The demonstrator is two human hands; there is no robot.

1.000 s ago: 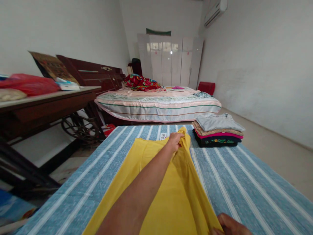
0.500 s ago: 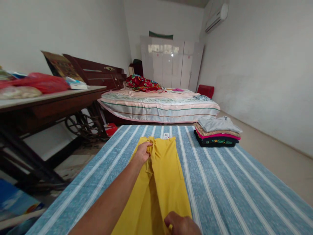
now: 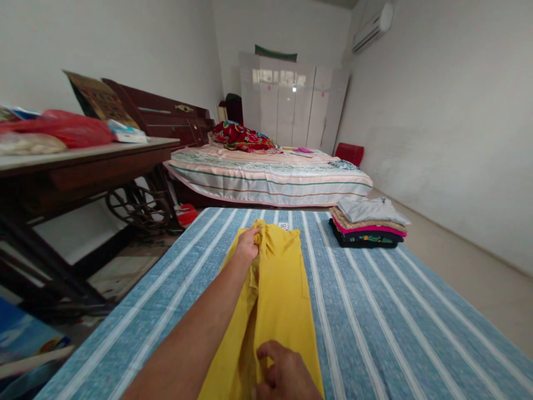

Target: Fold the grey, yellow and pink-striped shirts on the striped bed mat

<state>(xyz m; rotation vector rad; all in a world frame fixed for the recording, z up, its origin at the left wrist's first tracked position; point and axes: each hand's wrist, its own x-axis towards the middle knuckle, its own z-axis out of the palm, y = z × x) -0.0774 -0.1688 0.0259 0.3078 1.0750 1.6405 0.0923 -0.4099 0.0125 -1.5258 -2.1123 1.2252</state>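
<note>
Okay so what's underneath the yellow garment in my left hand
The blue-and-white striped cover lies under the yellow garment, showing along both sides. A white printed patch peeks out at the far edge. Anything else beneath is hidden by the fabric.

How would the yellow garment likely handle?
The yellow garment is probably floppy: its cloth bunches at the left hand. It would likely sag when raised, given its loose folds. Rolling seems unlikely, as it lies spread on the striped cover.
</note>
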